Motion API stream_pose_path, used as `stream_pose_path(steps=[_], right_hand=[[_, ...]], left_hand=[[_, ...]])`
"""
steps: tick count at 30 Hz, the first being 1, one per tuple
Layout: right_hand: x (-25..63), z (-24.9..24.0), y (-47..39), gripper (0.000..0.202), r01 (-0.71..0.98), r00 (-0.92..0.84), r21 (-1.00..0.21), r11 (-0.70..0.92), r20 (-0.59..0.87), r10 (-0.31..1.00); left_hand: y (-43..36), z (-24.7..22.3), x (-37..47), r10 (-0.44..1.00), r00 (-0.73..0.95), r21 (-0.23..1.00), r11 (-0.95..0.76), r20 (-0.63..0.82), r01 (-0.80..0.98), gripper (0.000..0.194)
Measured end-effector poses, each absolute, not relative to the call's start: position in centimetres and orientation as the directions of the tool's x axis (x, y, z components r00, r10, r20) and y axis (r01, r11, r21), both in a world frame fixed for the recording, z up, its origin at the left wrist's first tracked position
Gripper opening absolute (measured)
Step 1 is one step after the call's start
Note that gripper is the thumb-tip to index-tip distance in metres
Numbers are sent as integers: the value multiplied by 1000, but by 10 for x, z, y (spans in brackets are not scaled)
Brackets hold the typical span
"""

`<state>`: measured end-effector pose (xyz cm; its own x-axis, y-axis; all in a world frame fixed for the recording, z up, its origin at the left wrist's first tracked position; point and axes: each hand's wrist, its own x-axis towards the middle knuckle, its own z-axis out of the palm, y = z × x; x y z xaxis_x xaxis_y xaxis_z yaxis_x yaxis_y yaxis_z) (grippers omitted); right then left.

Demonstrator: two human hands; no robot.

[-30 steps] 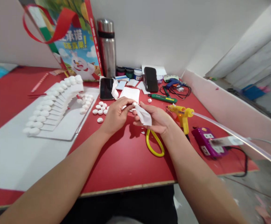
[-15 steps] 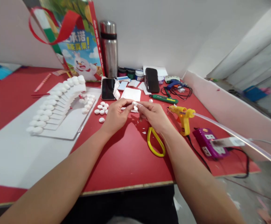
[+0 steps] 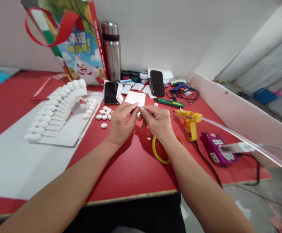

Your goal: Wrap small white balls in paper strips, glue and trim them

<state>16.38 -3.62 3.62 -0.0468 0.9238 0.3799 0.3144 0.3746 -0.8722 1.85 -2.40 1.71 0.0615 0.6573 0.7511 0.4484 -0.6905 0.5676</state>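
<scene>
Between the fingertips of both hands is a small white piece point(image 3: 140, 106), mostly covered by the fingers. My left hand point(image 3: 123, 123) pinches it from the left, and my right hand point(image 3: 157, 122) pinches it from the right. Several white rounded pieces point(image 3: 104, 117) lie on the red table just left of my left hand. Farther left, a curved white model point(image 3: 58, 110) edged with rows of white rounded pieces rests on a white board. Under my right wrist lie the yellow handles point(image 3: 155, 150) of a tool, partly hidden.
A yellow glue gun point(image 3: 190, 123) and a purple power socket point(image 3: 217, 149) with cables sit on the right. Behind are a steel flask point(image 3: 113, 55), a bag point(image 3: 82, 51), two phones point(image 3: 157, 83) and a green cutter point(image 3: 171, 103).
Both hands have come closer together around the white piece, covering more of it. My right forearm now hides more of the yellow handles. The view has shifted slightly.
</scene>
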Motion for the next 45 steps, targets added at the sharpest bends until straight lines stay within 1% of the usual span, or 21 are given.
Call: stream_pose_path(steps=[2, 4, 6, 9, 11, 13, 15, 17, 18, 20, 22, 24, 27, 31, 34, 37, 39, 41, 45], right_hand=[[165, 36, -37, 29, 292, -38, -879, 378, 384, 923], [167, 36, -36, 27, 311, -17, -871, 380, 395, 919], [171, 36, -35, 25, 351, -23, -851, 390, 409, 912], [176, 37, -33, 24, 402, -98, -808, 431, 430, 898], [178, 37, -32, 25, 427, -149, -776, 465, 447, 882], [179, 38, -32, 26, 438, -177, -755, 488, 460, 870], [177, 38, -32, 27, 418, -177, -774, 476, 444, 878], [175, 38, -32, 30, 335, -147, -856, 394, 365, 919], [175, 39, -31, 34, 259, -127, -913, 315, 291, 948], [174, 41, -30, 42, 55, -114, -994, 92, 86, 990], [176, 45, -29, 46, -136, -160, -982, -132, -110, 981], [177, 48, -28, 44, -235, -215, -935, -265, -216, 953], [179, 48, -29, 36, -302, -244, -901, -310, -241, 939], [178, 45, -30, 33, -361, -289, -893, -269, -168, 943], [177, 45, -31, 37, -316, -280, -922, -222, -132, 951], [176, 46, -31, 44, -211, -214, -971, -115, -69, 974], [175, 46, -30, 45, -85, -146, -996, -8, 4, 989], [174, 44, -29, 40, 72, -87, -994, 87, 81, 993], [177, 38, -26, 25, 326, -13, -917, 230, 239, 971]], left_hand=[[-26, 15, 21, 633, 68, 529, -697, 771, 484, 24], [-27, 14, 24, 627, 91, 520, -710, 774, 475, 26], [-27, 16, 24, 663, 93, 582, -709, 743, 397, 23], [-24, 19, 20, 764, 90, 732, -639, 639, 236, 16], [-21, 21, 16, 793, 144, 770, -609, 592, 189, 15], [-19, 21, 12, 776, 200, 753, -629, 598, 194, 18], [-19, 21, 11, 744, 226, 703, -668, 629, 244, 22], [-19, 21, 12, 718, 222, 647, -692, 659, 319, 23], [-20, 21, 12, 714, 210, 630, -693, 668, 351, 23], [-20, 21, 13, 723, 175, 633, -677, 669, 375, 21], [-20, 21, 14, 748, 155, 668, -652, 646, 359, 18], [-19, 20, 14, 773, 152, 704, -626, 616, 334, 18], [-18, 19, 13, 799, 138, 742, -596, 585, 306, 18], [-17, 18, 13, 826, 126, 780, -562, 550, 277, 17], [-17, 17, 13, 858, 120, 829, -513, 499, 221, 19], [-18, 16, 14, 895, 105, 885, -445, 434, 139, 23], [-19, 17, 14, 910, 96, 905, -411, 402, 106, 25], [-19, 18, 14, 919, 95, 917, -390, 383, 82, 25], [-21, 20, 16, 926, 101, 928, -369, 363, 53, 23]])
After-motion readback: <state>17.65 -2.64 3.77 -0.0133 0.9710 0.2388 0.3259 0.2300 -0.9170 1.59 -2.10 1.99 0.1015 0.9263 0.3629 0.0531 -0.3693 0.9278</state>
